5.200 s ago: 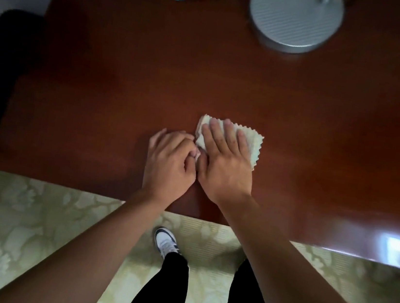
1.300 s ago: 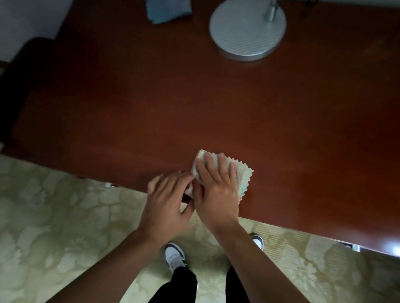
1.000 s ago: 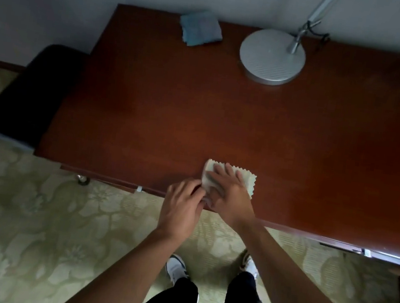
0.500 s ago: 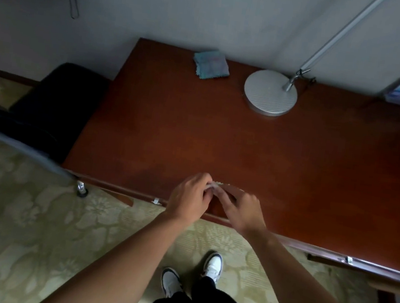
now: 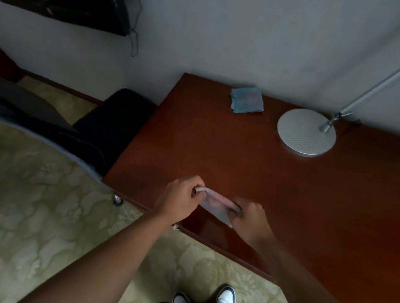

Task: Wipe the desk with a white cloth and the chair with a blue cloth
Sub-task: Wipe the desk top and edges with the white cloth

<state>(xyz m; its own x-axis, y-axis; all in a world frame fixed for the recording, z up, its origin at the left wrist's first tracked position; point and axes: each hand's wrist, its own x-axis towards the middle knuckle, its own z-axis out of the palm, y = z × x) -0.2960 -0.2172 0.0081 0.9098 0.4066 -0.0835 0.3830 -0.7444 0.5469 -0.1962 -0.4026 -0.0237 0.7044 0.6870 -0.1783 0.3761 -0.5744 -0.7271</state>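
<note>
Now the white cloth (image 5: 215, 202) stretches between both hands — left hand (image 5: 179, 197), right hand (image 5: 251, 219).

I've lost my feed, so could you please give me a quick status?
Both hands, left and right, pinch white cloth above desk. Blue cloth untouched. Nothing obstructing.

The polished wooden desk top (image 5: 255, 163) is dark reddish brown, and the folded square cloth (image 5: 246, 103) on it is blue-green. The round ribbed metal lamp base (image 5: 305, 132) is silver grey. The carpeted floor (image 5: 21, 204) is pale olive with a floral pattern, and the padded chair seat (image 5: 114, 119) is black.
</note>
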